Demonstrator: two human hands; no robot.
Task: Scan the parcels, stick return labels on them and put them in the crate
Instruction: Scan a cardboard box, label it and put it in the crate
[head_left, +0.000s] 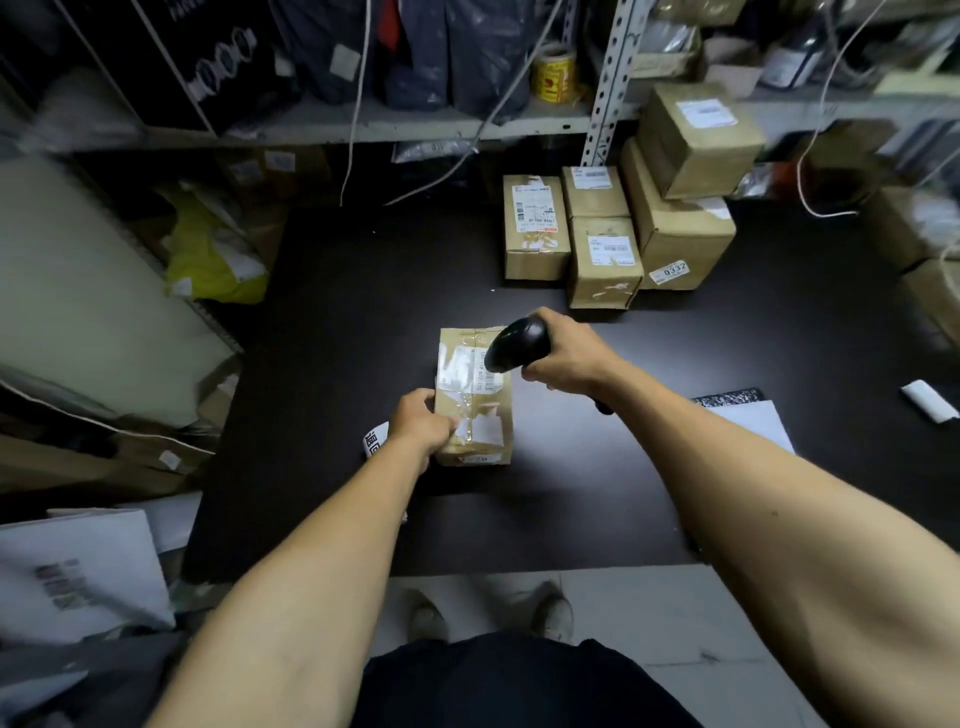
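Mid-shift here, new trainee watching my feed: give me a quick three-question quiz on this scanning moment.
1. True or false: the right hand holds the black scanner over the parcel on the dark table.
2. What is the left hand doing? A) gripping the parcel's near-left edge B) peeling a label C) resting flat on the table
3. Fill in: the label on the side of the stacked boxes at the back reads ____.

Key: 1 true; 2 A; 3 0332
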